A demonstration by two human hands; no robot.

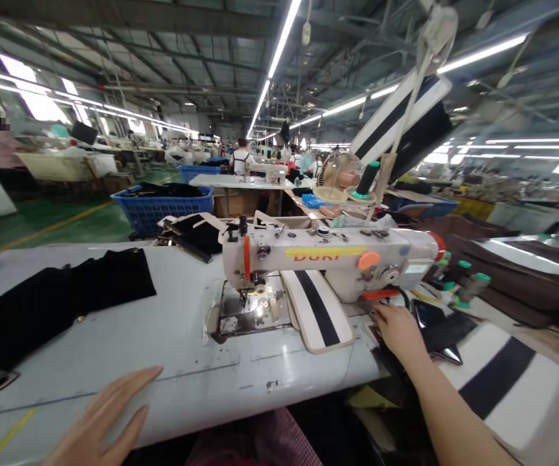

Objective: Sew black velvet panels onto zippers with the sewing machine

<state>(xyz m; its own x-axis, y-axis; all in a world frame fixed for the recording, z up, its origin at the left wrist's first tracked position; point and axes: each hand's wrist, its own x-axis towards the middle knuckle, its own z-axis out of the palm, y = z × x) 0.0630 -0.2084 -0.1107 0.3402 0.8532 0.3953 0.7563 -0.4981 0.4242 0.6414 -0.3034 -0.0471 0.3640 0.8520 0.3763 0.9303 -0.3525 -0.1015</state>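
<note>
My left hand [109, 414] hovers at the front edge of the pale sewing table [177, 336], fingers stretched out and holding nothing. My right hand [398, 330] reaches to the right end of the sewing machine [308, 249], below its orange lever [380, 294]. Its fingers are bent together, and whatever they pinch is hidden. Beside the needle plate [254, 310], a white panel with a black stripe [319, 310] lies partly under the machine arm, apart from both hands. A black fabric piece [65, 298] rests on the left of the table.
Another striped panel [507, 382] lies by my right forearm, near dark glossy pieces [437, 323] and thread spools [473, 289]. A thread stand [398, 136] rises behind the machine. Beyond the table are a blue crate [162, 207], another sewing machine [267, 171] and people farther off.
</note>
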